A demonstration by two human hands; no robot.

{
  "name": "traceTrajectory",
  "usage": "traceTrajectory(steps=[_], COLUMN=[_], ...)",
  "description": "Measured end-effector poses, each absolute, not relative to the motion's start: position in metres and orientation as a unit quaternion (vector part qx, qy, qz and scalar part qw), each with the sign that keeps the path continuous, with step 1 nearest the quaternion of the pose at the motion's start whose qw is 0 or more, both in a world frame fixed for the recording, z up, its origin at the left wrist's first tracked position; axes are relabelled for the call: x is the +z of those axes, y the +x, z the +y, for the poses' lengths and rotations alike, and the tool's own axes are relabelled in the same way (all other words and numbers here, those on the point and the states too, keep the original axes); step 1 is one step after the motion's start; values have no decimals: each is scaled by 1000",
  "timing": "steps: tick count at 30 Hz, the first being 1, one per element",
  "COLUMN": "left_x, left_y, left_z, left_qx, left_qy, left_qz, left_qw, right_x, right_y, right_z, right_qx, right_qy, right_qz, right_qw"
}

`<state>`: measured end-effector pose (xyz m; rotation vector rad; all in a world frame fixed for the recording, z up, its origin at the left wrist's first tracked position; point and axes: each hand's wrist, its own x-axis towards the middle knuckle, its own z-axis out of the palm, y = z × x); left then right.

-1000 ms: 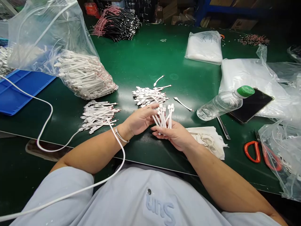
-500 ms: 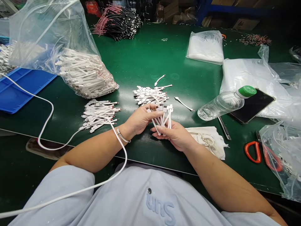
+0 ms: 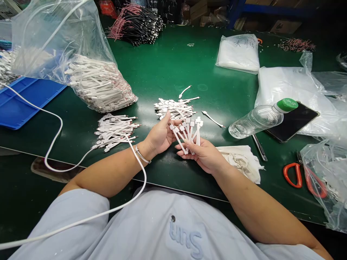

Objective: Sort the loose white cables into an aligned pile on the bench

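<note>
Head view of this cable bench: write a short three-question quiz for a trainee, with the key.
1. True or false: the thin silver bangle is on the wrist of the left hand.
2. Multiple choice: which of these lies closest to the right hand, which holds a bunch of short white cables? A) a blue plastic tray, B) a crumpled off-white cloth, C) red-handled scissors.
3. Fill in the blank: the clear plastic bottle with a green cap lies on its ____.

Key: 1 true; 2 B; 3 side.
</note>
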<state>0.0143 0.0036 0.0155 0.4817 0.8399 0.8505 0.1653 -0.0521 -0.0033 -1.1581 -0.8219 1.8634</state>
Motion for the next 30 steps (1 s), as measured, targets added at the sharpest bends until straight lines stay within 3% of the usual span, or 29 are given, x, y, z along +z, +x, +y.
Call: traceTrajectory(steps=[9, 30], left_x=[17, 14], left_y=[14, 10], left_z=[-1, 4], left_qx=[376, 359], left_qy=[284, 273], left_qz=[338, 315], left_qw=[815, 835], right_x=[-6, -2], right_y=[167, 169], right_z=[-53, -50], right_qx=[762, 791], right_qy=[-427, -409], right_qz=[-346, -281], right_qw=[343, 358])
